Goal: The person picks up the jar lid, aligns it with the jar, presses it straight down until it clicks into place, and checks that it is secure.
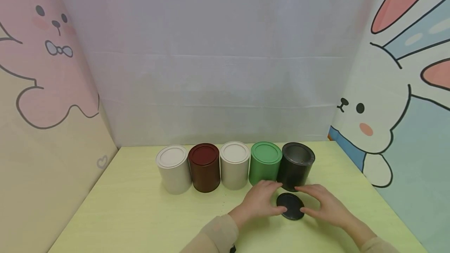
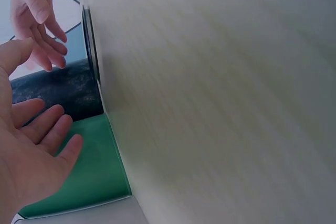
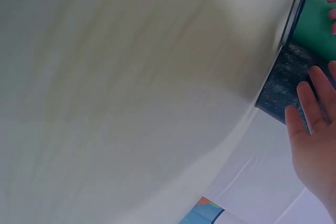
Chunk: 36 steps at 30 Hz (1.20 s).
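Observation:
A round black lid (image 1: 290,206) lies flat on the table in front of a black can (image 1: 294,171). That can's top looks uncovered, its darker inside showing within the rim. My left hand (image 1: 261,200) is at the lid's left side, thumb tip right at its edge, fingers spread toward the can. Opposite it, my right hand (image 1: 325,206) has its thumb close to the lid's right edge and its fingertips near the can's base. Both hands hold nothing. In the left wrist view, the lid (image 2: 92,43) appears edge-on beside the black can (image 2: 63,90).
Left of the black can stand a green can (image 1: 265,163), a cream can (image 1: 234,165), a dark red can (image 1: 204,169) and a white can (image 1: 174,171), all lidded, in a row along the back of the yellow table (image 1: 140,214). White cloth (image 1: 218,69) hangs behind them.

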Tool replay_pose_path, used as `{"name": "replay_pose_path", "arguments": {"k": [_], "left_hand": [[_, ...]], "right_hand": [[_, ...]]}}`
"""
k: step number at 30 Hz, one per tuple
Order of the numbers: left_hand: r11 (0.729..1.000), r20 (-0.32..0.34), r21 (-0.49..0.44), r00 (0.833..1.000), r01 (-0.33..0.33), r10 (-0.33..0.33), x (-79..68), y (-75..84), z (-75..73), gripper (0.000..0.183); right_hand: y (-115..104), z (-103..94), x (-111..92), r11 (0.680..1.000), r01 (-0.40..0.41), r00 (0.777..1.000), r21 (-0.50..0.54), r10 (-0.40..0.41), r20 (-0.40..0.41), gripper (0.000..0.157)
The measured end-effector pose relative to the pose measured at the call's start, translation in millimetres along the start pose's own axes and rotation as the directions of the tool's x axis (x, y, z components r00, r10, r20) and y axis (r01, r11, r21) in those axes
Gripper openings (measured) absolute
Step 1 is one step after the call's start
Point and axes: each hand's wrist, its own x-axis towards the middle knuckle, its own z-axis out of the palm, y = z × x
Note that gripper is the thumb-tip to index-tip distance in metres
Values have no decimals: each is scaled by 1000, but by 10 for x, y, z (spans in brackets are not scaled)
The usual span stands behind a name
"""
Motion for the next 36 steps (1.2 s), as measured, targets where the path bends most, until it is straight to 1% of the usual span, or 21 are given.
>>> {"name": "replay_pose_path", "arguments": {"k": [7,11,17,24,36], "left_hand": [[1000,33,0,999,15,-15,15,-23,55,71],[1000,54,20,998,14,-15,22,-29,65,73],[999,74,41,997,11,-14,30,-37,109,78],[1000,99,15,995,19,-20,20,-27,134,80],[1000,111,16,994,-15,13,7,-61,207,79]], "right_hand": [[91,46,-62,999,34,999,13,-35,24,63],[122,76,-89,999,48,998,26,-49,45,66],[155,104,-124,998,50,997,27,-52,61,69],[193,126,-160,998,58,996,27,-59,63,74],[201,134,-180,998,64,993,20,-66,100,76]]}}
